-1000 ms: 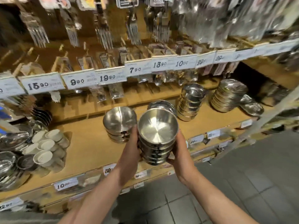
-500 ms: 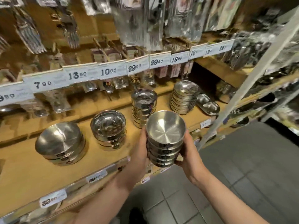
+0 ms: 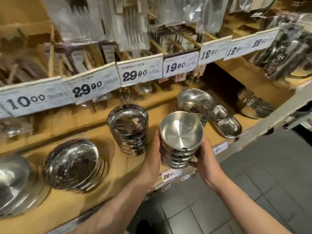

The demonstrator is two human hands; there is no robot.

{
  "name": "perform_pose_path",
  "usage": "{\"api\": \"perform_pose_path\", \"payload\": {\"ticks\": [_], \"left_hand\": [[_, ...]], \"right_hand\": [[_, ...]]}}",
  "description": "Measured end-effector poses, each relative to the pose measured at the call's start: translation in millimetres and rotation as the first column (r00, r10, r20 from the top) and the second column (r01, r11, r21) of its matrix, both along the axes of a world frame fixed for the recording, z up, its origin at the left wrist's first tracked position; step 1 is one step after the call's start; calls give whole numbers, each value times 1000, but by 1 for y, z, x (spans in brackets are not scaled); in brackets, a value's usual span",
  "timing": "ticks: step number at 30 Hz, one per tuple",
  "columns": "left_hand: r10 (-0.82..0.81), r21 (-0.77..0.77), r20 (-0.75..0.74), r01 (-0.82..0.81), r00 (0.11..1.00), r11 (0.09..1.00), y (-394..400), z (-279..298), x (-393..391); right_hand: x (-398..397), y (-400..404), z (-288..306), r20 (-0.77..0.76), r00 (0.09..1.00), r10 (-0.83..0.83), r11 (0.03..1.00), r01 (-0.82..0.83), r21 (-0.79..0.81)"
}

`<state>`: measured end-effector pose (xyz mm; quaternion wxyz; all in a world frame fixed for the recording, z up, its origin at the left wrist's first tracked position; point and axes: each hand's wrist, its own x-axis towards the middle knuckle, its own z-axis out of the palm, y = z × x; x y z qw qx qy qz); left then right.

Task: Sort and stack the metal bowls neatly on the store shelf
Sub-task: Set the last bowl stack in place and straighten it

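A stack of small metal bowls (image 3: 181, 134) is held between both hands just in front of the wooden shelf (image 3: 128, 168). My left hand (image 3: 152, 159) grips its left side and my right hand (image 3: 205, 157) grips its right side and underside. On the shelf stand other stacks: a tall stack of bowls (image 3: 129, 128) just left of the held one, a low wide stack (image 3: 72, 163) farther left, and a stack of shallow bowls (image 3: 195, 103) behind.
A pile of oval divided dishes (image 3: 225, 122) lies at the right of the shelf, with more plates (image 3: 253, 103) beyond. A large bowl (image 3: 13, 183) sits at far left. Price tags (image 3: 135, 73) line the upper shelf edge under hanging packaged cutlery. A white upright post (image 3: 263, 125) crosses at right. Grey tiled floor below.
The view has swung right and closer to the shelf. Both hands have carried the stack of small bowls rightward, past the low wide stacks to beside the tall stack.
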<state>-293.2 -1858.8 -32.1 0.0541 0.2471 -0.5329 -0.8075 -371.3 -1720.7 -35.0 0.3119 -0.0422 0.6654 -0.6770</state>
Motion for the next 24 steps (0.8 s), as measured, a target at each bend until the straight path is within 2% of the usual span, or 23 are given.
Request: {"api": "perform_pose_path", "payload": {"ticks": [4,12,19,24], "left_hand": [[143,3,8,-143,990,990,3,-18,-25],[262,0,21,-262,965,965,12,-39,-26],[310,-52,29,-308,950,950,17,-46,-27],[336,-97,9,-333,942,938,22,-44,-27]], "right_hand": [[-28,-4,-13,39,999,22,999,-20,-39],[-52,-8,-39,87,982,167,977,-154,-145],[-62,-6,-44,64,961,268,953,-254,-162],[-61,-4,-46,74,963,260,958,-248,-143]]}}
